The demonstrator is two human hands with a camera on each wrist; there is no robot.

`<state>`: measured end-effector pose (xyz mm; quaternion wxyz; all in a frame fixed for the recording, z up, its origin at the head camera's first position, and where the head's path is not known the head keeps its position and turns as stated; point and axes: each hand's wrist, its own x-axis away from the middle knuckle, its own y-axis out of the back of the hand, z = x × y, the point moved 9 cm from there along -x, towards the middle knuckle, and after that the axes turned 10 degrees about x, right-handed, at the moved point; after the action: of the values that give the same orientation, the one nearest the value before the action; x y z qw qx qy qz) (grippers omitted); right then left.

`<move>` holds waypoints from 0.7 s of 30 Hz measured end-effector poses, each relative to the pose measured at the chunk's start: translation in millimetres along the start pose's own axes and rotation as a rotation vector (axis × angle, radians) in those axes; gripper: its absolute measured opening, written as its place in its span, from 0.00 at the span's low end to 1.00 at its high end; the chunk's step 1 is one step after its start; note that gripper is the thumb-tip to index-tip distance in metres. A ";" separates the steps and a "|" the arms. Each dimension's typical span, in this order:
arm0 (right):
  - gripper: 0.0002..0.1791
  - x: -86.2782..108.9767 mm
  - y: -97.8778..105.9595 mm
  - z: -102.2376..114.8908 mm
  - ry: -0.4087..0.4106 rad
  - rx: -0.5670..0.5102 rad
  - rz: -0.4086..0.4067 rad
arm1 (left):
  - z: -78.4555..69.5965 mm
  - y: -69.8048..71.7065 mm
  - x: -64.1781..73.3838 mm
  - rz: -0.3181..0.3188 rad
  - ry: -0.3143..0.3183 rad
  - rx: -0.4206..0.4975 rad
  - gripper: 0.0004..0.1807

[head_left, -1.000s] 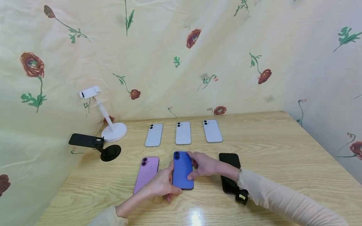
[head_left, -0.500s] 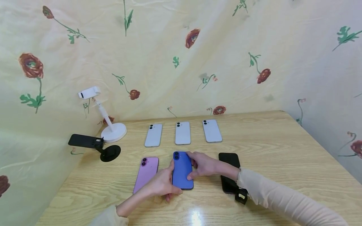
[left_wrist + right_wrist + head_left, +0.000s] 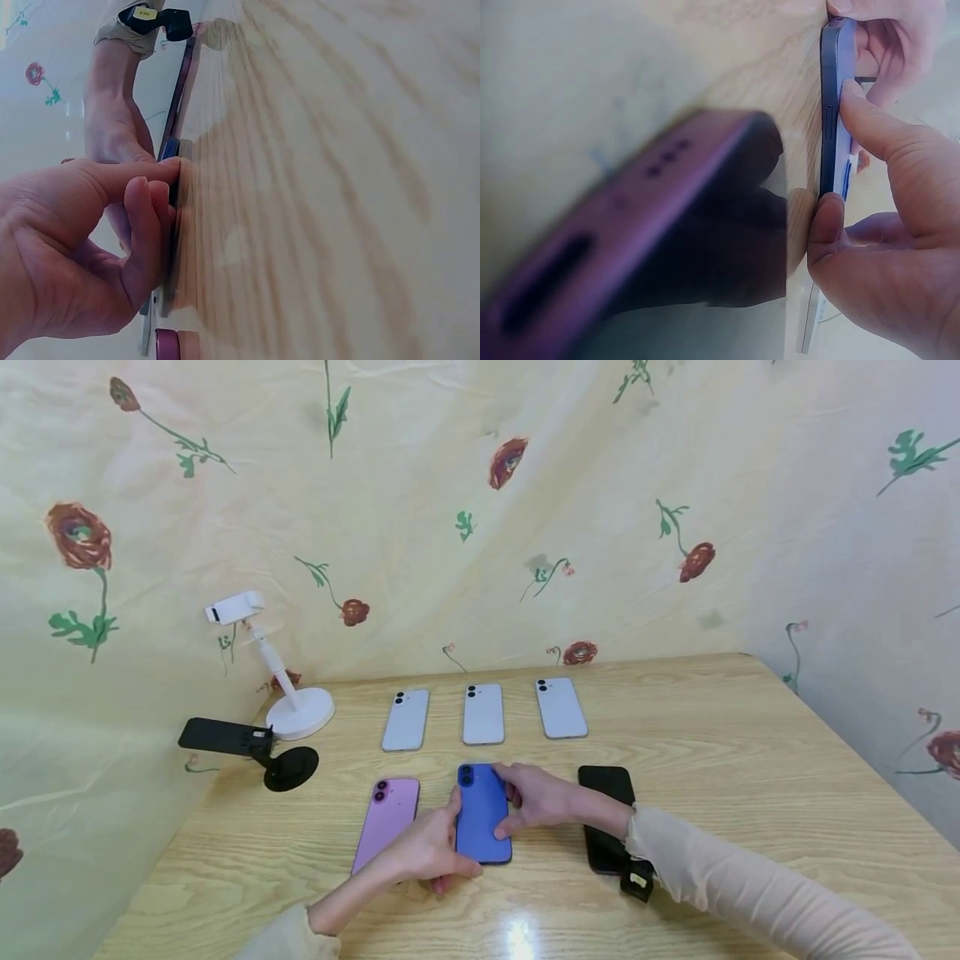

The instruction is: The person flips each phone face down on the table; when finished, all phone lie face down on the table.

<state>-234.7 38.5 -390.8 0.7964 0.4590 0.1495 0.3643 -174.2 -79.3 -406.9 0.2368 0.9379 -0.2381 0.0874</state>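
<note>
A blue phone point(image 3: 481, 818) lies back up on the table, its camera end away from me. My left hand point(image 3: 431, 843) holds it at the near left, with a finger along its left edge and the thumb at its bottom edge. On the other side, my right hand point(image 3: 542, 797) grips the upper right corner and touches the lower right edge with the thumb. The right wrist view shows that thumb on the edge of the blue phone point(image 3: 830, 112). A pink-purple phone point(image 3: 386, 818) lies left of it, partly behind my left hand.
Three pale phones lie in a row behind: a left one point(image 3: 406, 720), a middle one point(image 3: 483, 714) and a right one point(image 3: 561, 707). A black-faced phone point(image 3: 606, 852) lies under my right forearm. A white phone stand point(image 3: 302, 712) and a black stand point(image 3: 291, 768) are at left.
</note>
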 end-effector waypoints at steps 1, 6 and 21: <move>0.54 0.0 -0.1 -0.1 -0.002 -0.001 0.001 | -0.1 -0.3 -0.2 0.001 -0.002 -0.005 0.65; 0.54 0.0 0.2 0.0 -0.012 0.003 0.005 | -1.1 -1.2 -1.0 0.009 -0.006 -0.028 0.65; 0.53 -0.8 -0.4 0.3 -0.003 0.012 0.012 | -1.8 -1.4 -1.6 0.042 -0.025 -0.020 0.64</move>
<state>-234.9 37.6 -391.0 0.7918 0.4650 0.1479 0.3675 -175.0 -76.7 -406.4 0.2411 0.9314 -0.2613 0.0782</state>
